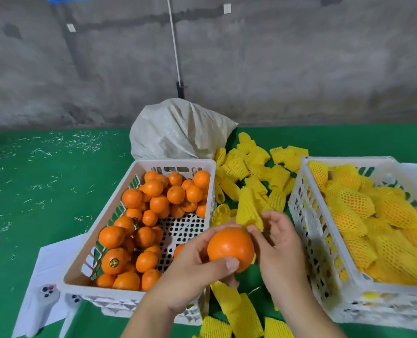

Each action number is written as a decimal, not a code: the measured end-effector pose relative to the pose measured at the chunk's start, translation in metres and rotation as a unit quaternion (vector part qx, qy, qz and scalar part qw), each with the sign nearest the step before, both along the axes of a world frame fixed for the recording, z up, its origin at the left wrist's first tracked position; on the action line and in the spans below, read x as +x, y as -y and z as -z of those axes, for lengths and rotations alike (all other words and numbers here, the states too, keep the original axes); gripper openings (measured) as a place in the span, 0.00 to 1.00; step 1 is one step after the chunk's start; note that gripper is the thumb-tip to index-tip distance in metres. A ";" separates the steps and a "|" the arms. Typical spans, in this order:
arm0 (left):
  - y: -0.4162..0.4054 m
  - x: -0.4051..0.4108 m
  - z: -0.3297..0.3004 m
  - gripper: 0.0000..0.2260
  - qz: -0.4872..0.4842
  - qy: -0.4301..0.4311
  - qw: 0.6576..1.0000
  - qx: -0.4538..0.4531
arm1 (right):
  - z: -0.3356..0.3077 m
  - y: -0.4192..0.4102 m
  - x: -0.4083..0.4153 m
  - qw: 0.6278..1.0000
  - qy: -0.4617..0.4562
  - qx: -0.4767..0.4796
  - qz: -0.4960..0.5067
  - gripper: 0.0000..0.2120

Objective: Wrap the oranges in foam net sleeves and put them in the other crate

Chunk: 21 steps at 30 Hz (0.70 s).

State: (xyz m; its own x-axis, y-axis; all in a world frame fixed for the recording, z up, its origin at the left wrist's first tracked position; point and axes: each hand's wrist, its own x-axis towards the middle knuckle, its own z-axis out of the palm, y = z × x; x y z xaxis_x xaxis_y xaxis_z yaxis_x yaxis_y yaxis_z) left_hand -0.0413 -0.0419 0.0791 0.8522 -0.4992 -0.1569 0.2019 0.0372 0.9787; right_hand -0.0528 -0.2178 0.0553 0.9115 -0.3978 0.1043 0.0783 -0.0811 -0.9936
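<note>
Two hands are busy right under my eyes: my left hand [193,267] grips a bare orange [230,248], thumb across its front, fingers curled behind. My right hand [279,242] pinches the lower end of a yellow foam sleeve [247,211] just above and touching the fruit, so I judge I am about to open the net and pull it over. The orange hangs between the two crates, over the green mat [44,191], not yet wrapped.

A few empty sleeves [236,311] lie on the mat beneath my wrists.

To my left stands the white crate of loose oranges [100,230]. It holds many, piled mostly along its left and far sides, with bare perforated floor showing near its right wall. To my right the other crate [300,215] is already heaped with wrapped fruit [354,203], yellow netting covering nearly all of what I can see in it. By that, I reckon the job is well under way, with a good share of fruit left to do.

Farther off, between the crates, lies a loose heap of spare sleeves [253,164], plenty for what remains. Behind them slumps a pale woven sack [178,130] against the grey wall [300,69].
</note>
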 end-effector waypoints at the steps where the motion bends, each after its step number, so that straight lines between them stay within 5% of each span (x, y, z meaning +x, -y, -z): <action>1: 0.001 -0.004 -0.007 0.34 0.000 0.005 1.000 0.000 | -0.010 0.003 -0.006 1.000 0.016 -0.005 -0.006 0.11; 6: 0.005 -0.023 -0.031 0.37 0.002 0.048 0.998 -0.046 | -0.050 0.006 -0.034 0.994 0.079 -0.070 -0.010 0.07; 16: 0.026 -0.039 -0.046 0.30 -0.197 0.233 0.952 0.023 | -0.067 -0.001 -0.068 0.949 0.194 -0.247 -0.008 0.08; 21: 0.018 -0.035 -0.033 0.40 -0.053 0.186 0.981 -0.012 | -0.062 -0.005 -0.076 0.945 0.185 -0.263 0.052 0.10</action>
State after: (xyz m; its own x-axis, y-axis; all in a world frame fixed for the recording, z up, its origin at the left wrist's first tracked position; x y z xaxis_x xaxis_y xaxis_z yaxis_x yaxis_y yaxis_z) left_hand -0.0765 -0.0602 0.1117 0.8959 -0.4036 0.1858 -0.1756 0.0624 0.9825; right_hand -0.1288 -0.2131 0.1176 0.7329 -0.2874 0.6167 0.3769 -0.5830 -0.7197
